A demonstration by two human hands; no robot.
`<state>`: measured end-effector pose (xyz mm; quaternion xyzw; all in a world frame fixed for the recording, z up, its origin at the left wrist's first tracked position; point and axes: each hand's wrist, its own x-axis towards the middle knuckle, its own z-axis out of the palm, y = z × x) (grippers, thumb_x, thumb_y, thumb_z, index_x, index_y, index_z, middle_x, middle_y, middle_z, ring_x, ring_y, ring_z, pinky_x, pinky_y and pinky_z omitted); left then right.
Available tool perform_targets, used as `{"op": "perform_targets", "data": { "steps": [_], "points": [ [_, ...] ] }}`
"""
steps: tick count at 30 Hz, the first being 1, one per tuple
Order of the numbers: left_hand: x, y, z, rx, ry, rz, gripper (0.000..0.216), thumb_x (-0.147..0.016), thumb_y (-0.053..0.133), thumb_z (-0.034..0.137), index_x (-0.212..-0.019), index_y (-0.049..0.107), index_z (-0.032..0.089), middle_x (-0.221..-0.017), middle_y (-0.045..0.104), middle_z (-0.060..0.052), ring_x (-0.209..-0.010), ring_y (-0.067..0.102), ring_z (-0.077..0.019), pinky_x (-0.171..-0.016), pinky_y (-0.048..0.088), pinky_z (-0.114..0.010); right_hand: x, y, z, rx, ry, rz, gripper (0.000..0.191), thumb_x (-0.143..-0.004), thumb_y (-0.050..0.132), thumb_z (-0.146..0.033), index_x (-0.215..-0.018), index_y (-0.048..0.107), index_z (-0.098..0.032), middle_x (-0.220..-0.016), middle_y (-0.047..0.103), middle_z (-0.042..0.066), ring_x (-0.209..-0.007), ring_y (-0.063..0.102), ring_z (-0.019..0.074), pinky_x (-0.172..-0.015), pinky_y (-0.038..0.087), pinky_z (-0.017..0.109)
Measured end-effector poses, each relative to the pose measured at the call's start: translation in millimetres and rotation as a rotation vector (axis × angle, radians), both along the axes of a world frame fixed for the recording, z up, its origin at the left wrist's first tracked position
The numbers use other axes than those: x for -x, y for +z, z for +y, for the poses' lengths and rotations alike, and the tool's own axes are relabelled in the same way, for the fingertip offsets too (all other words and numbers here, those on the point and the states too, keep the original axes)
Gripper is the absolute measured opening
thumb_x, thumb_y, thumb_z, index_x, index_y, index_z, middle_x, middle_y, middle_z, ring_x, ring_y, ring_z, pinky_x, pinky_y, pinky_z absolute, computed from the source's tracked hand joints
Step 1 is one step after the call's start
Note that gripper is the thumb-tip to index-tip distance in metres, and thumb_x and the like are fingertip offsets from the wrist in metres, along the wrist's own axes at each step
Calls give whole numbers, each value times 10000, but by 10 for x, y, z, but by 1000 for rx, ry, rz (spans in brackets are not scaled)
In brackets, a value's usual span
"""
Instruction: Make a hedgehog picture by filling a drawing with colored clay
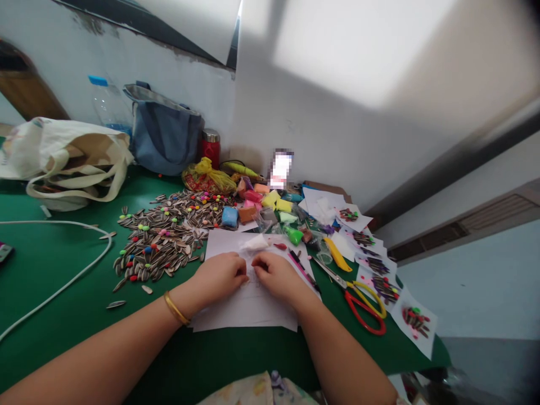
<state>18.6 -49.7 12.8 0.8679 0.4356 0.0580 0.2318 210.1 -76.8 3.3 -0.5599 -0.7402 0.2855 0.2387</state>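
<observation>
White sheets of paper point(244, 312) lie on the green table before me, with both my hands low over their upper half. My left hand point(223, 274), a gold bangle point(176, 308) at its wrist, has its fingers curled inward. Close beside it, my right hand point(273, 274) is also closed, thumb and fingertips together. Whatever the fingertips hold, if anything, is too small or hidden to make out. Just beyond the hands is a white lump in clear wrapping point(255, 242), next to a small red piece point(280, 246). Dark pens point(304, 271) lie right of my right hand.
Sunflower seeds point(160, 247) with coloured bits form a wide pile at left. Coloured clay packs point(230, 216) cluster at the back. Scissors point(358, 298) and a yellow cutter point(337, 254) lie right, near papers with seed designs point(415, 323). Bags point(164, 135) and a cable point(76, 277) sit left.
</observation>
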Motion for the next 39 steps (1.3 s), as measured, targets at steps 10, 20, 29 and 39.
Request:
{"op": "perform_targets", "data": {
  "steps": [10,20,29,39],
  "points": [
    [-24,19,-41,-56,3,55,166,-860,548,284,-785,666,195,-854,676,-85,-809,640,-242,-687,432,-315,-46,-31,44,31,29,10,166,-832,579,-114,-897,695,-214,-880,722,20,-801,631,180,-714,454,280],
    [-33,-30,-27,-86,-18,64,148,-855,576,293,-802,665,187,-865,673,-102,-821,644,-268,-703,433,-336,-179,-122,-39,-69,147,105,264,-843,576,-84,-1026,716,-212,-1028,711,48,-979,648,188,-911,498,343],
    [-55,-4,-18,-73,-21,70,218,-875,552,332,-782,680,182,-791,672,-95,-769,637,-262,-667,415,-326,-109,-207,-205,-314,229,-3,298,-871,559,-108,-1074,745,-222,-1047,666,89,-1023,596,219,-927,498,379],
    [196,-101,-98,-93,-98,-110,174,-912,580,267,-992,721,205,-964,661,-62,-938,616,-222,-827,440,-316,-108,-228,-174,-354,230,-3,268,-887,575,-112,-1074,749,-191,-1042,664,96,-1010,587,214,-933,495,370]
  ]
}}
